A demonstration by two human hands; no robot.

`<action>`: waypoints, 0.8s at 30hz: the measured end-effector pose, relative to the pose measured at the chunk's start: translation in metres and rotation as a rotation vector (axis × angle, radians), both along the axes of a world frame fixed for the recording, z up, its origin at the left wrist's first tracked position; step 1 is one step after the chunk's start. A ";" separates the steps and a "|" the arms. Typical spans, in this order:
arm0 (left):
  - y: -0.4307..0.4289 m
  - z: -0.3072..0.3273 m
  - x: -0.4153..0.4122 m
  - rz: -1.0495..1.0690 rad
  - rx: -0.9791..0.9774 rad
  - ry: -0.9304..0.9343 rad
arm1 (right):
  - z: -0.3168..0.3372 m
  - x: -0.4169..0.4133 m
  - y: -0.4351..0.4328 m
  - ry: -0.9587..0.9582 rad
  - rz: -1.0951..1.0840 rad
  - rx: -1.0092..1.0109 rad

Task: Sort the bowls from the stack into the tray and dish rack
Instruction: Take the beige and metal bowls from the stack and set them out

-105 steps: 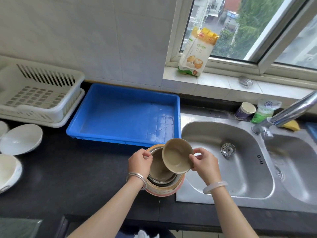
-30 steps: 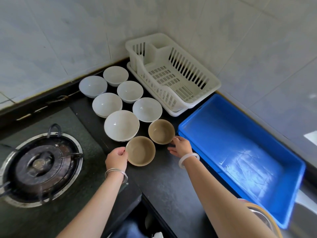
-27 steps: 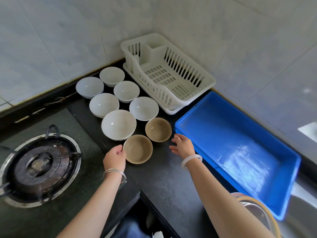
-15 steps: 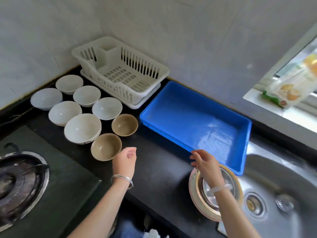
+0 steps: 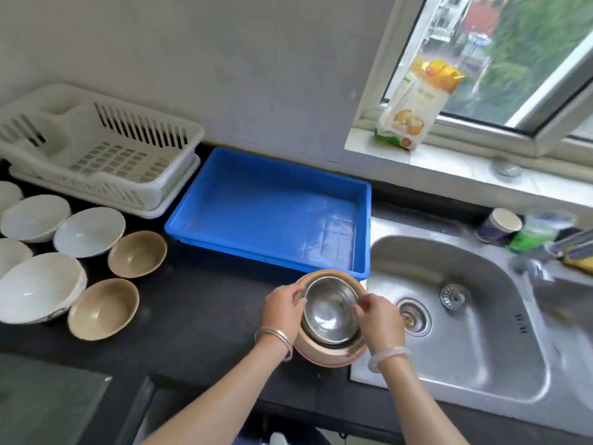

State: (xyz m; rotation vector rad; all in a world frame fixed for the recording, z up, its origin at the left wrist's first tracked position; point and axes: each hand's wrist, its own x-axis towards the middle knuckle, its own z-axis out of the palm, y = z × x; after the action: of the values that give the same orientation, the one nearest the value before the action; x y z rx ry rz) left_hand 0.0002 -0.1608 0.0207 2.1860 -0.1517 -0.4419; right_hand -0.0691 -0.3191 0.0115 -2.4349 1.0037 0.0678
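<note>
A stack of bowls stands on the black counter beside the sink: a steel bowl (image 5: 330, 311) nested on top, a wide pink-rimmed bowl (image 5: 327, 356) underneath. My left hand (image 5: 282, 308) grips the steel bowl's left rim and my right hand (image 5: 378, 317) grips its right rim. Behind the stack lies the blue tray (image 5: 269, 175), with nothing in it. The white dish rack (image 5: 96, 146) sits further left, also holding nothing. Two tan bowls (image 5: 104, 308) (image 5: 138, 253) and several white bowls (image 5: 40, 285) rest on the counter at the left.
A steel sink (image 5: 455, 316) lies right of the stack, with a faucet (image 5: 571, 242) at the right edge. A paper cup (image 5: 499, 226) and green pouch stand behind it. A food bag (image 5: 414, 104) leans on the window sill. A glass hob corner (image 5: 48, 406) shows bottom left.
My view swung right from the bowls on the counter to the stack. Both hands left the tan bowls and closed on the steel bowl's rim.
</note>
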 end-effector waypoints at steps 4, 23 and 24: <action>-0.006 -0.006 -0.001 -0.057 0.088 -0.057 | 0.002 0.004 0.000 -0.014 -0.043 0.030; -0.021 -0.019 0.004 -0.082 0.139 -0.047 | 0.015 -0.019 -0.041 -0.301 -0.303 0.399; -0.022 -0.020 0.004 -0.080 0.138 -0.047 | 0.014 -0.020 -0.041 -0.305 -0.307 0.404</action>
State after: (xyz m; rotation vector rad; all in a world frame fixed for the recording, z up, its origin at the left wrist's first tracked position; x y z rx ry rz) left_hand 0.0046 -0.1825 0.0004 2.3333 -0.2409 -0.4577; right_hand -0.0888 -0.3604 0.0257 -1.8418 1.0882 -0.1835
